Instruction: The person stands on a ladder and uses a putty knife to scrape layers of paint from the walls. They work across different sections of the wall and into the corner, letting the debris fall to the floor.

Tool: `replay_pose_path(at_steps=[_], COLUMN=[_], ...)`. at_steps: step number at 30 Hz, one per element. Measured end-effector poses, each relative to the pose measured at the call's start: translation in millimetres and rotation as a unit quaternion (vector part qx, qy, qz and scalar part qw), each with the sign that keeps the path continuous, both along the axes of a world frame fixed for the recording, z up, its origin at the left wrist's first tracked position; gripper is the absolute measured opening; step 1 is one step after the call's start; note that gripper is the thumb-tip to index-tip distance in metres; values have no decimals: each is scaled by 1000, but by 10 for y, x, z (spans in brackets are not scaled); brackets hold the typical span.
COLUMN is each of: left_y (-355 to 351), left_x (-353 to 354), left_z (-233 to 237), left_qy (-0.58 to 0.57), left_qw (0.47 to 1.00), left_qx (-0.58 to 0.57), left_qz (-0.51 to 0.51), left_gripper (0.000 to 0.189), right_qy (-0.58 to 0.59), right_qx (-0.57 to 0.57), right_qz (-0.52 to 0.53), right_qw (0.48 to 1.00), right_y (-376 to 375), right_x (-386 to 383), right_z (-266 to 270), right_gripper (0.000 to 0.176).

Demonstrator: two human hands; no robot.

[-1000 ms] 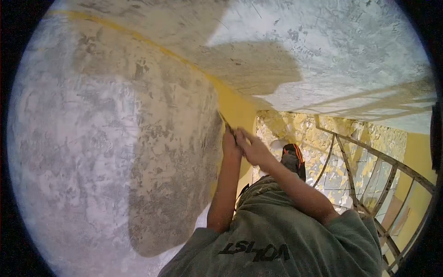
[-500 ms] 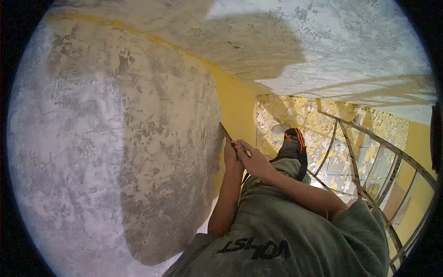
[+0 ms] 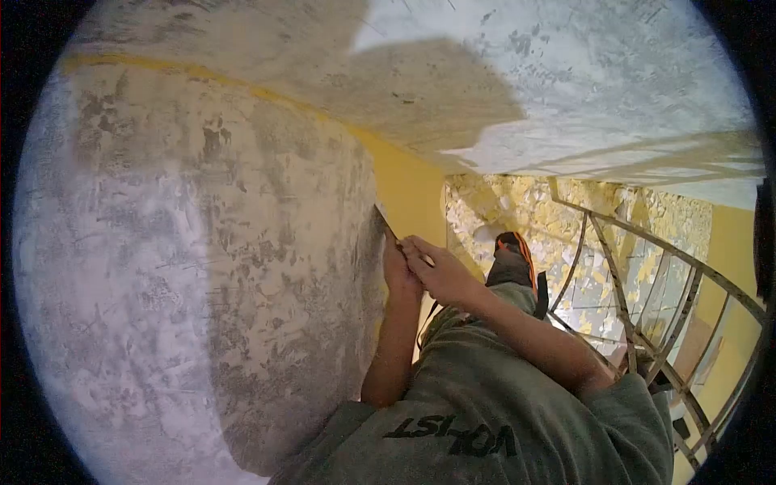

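A thin dark-bladed scraper [image 3: 385, 221] is angled up and left, its tip at the border between bare grey wall [image 3: 291, 210] and a strip of yellow paint [image 3: 412, 186]. My left hand [image 3: 399, 271] is closed round its handle, which is mostly hidden. Against it, my right hand [image 3: 440, 273] is closed too, its fingers bent over the handle's upper end and the left hand's fingertips.
Below on the right runs a metal railing [image 3: 618, 283] with curved bars. Past it, yellow and white paint flakes litter the tiled floor [image 3: 582, 311]. My foot in a dark shoe with orange stripes [image 3: 515, 246] stands near the flakes. Another patchy grey wall [image 3: 614, 73] rises across the top.
Both hands and the scraper have shifted slightly up and left, and the blade tip sits higher along the paint border. The view has tilted a little. The grip looks the same.
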State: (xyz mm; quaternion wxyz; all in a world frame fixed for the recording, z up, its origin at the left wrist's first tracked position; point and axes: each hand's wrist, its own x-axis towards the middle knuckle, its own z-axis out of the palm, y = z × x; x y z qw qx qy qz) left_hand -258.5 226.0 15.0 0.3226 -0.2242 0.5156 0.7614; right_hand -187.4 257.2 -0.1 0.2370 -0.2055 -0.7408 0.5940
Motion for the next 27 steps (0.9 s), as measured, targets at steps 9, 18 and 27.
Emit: replay_pose_path(at_steps=[9, 18, 27], left_y=[-448, 243, 8], left_x=[-320, -281, -257], left_z=[-753, -31, -220], left_qy=[-129, -35, -57], left_qw=[906, 998, 998], left_qx=[395, -18, 25], left_qz=[-85, 43, 11], left_gripper=[28, 31, 33], right_qy=[13, -67, -105], right_qx=[-101, -98, -100], right_qz=[9, 14, 27], right_qw=[995, 993, 989], right_y=[190, 347, 282], right_x=[-97, -237, -145], right_z=[239, 258, 337], right_gripper=[28, 31, 37])
